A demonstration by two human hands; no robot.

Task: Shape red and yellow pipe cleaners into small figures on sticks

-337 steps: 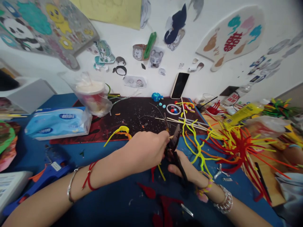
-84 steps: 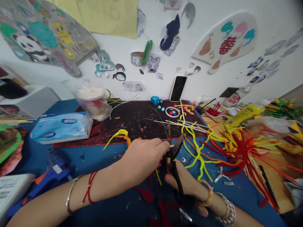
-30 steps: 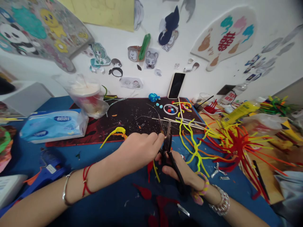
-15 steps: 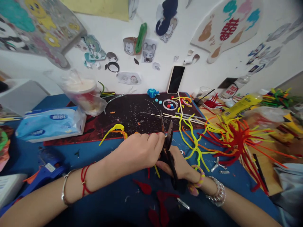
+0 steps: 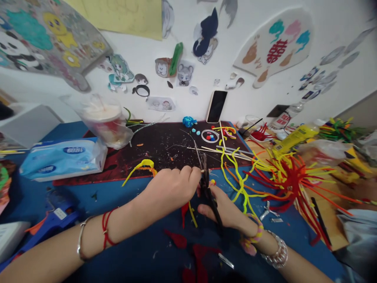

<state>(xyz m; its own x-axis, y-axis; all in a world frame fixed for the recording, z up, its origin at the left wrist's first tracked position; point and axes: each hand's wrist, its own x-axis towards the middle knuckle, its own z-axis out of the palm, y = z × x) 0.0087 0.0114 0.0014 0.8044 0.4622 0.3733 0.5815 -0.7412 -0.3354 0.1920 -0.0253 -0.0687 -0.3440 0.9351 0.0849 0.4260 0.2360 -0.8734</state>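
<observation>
At the blue bench [image 5: 147,257], a person works with both bare hands held close together, just in front of a dark, speckled craft mat [image 5: 165,157]. The right hand [image 5: 226,208] is closed around a pair of black-handled pliers [image 5: 210,196], their narrow jaws pointing up toward the mat. The left hand [image 5: 173,188] is curled, its fingertips [image 5: 191,171] pinching close beside the jaws and steadying a very thin dark rod [image 5: 198,155], too fine to tell whether it is wire or stick. The rod rises at a slight tilt from the pliers and over the mat's edge. Under the hands lie a short yellow pipe cleaner [image 5: 192,214] and a red felt scrap [image 5: 184,212], with another red felt piece [image 5: 176,238] nearer the person. To the right, wavy yellow-green pipe cleaners [image 5: 238,184] trail toward a spiky red, orange and yellow pipe-cleaner bundle [image 5: 290,181].
</observation>
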